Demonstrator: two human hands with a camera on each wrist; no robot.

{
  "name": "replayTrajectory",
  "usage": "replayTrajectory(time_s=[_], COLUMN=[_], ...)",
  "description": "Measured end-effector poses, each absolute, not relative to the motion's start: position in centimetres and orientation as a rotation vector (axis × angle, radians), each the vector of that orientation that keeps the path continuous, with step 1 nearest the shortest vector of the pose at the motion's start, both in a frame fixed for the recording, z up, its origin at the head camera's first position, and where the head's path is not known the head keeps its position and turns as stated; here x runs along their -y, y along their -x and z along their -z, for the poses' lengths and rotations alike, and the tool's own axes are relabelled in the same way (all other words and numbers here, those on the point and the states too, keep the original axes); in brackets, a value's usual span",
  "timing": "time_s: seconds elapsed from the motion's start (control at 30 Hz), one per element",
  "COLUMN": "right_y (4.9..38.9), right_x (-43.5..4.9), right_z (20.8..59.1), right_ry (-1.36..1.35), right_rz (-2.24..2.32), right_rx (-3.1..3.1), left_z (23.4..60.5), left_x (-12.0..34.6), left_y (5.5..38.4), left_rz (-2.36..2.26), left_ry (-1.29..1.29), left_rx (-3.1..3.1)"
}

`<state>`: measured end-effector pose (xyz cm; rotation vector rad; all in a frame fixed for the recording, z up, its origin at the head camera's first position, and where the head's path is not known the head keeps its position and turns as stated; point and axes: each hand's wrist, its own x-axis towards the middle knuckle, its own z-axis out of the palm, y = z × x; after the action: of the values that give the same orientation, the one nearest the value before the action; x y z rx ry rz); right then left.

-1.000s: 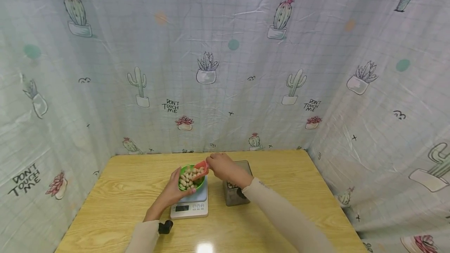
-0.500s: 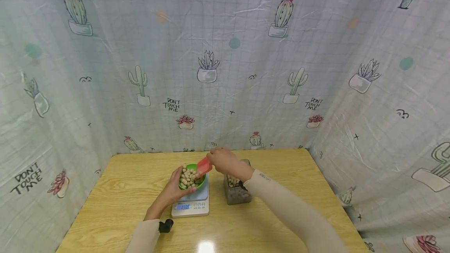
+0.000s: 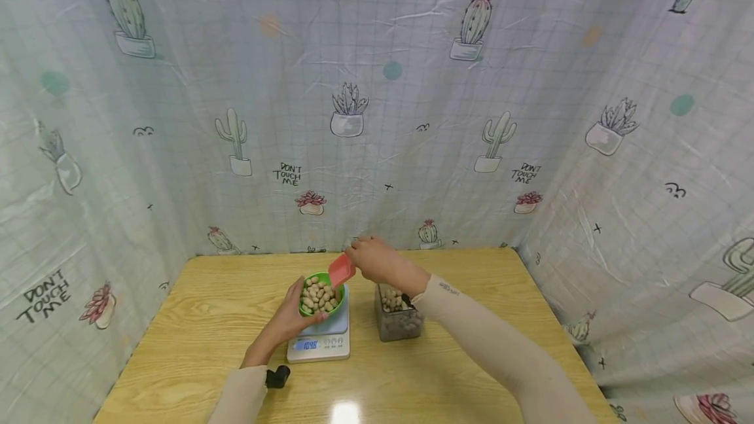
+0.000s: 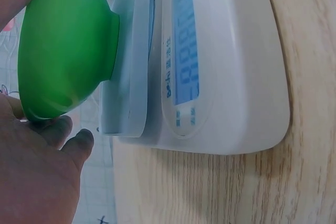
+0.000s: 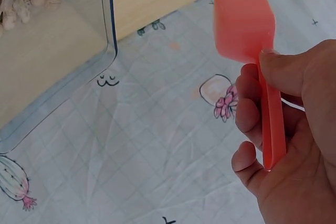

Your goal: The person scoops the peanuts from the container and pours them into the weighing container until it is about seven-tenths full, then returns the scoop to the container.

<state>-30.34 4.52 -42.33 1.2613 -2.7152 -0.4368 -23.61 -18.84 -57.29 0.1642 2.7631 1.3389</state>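
A green bowl (image 3: pixel 339 309) full of unshelled peanuts (image 3: pixel 317 296) stands on the pale blue platform of a white kitchen scale (image 3: pixel 319 353). My left hand (image 3: pixel 290 316) holds the bowl from its left side, thumb near the front rim and fingers at the back. In the left wrist view the bowl's wall (image 4: pixel 65 45) leans over the scale's platform (image 4: pixel 131 77). Above the bowl's right rim, my right hand (image 3: pixel 377 260) grips the handle of a red scoop (image 3: pixel 341 270), its blade tilted down and bare of peanuts. The right wrist view shows thumb and fingers around that handle (image 5: pixel 272 124).
To the right of the scale stands a clear box (image 3: pixel 400 329) with more peanuts, partly under my right forearm. The wooden table (image 3: pixel 471 319) ends at a cactus-print curtain (image 3: pixel 383 116) at the back and sides.
My right hand has lifted and tipped the scoop, and its peanuts have dropped into the bowl. The scale's display, dark at first, is now lit with digits. My left hand has stayed at the bowl.
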Motion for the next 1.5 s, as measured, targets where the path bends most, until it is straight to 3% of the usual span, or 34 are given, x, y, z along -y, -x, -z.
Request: replayTrajectory(time_s=[0.4, 0.77, 1.2, 1.5], right_y=[30.1, 29.7, 28.5, 27.9], right_x=[-6.2, -11.7, -17.6, -19.2], right_z=[41.7, 42.3, 43.8, 45.2], right_ry=[-1.245, -1.197, -1.039, -1.063], right_rz=[0.169, -0.249, -0.272, -0.181], right_rx=[2.729, 2.666, 2.713, 2.675], left_z=[56.3, 53.1, 48.9, 46.4], left_x=[19.1, 18.4, 16.2, 15.1], left_y=[23.4, 22.8, 21.6, 22.3], left_rz=[-1.309, -1.324, -1.377, -0.981], left_ry=[-0.193, -0.273, -0.467, -0.592], left_rx=[-2.798, -2.894, -2.897, -3.061])
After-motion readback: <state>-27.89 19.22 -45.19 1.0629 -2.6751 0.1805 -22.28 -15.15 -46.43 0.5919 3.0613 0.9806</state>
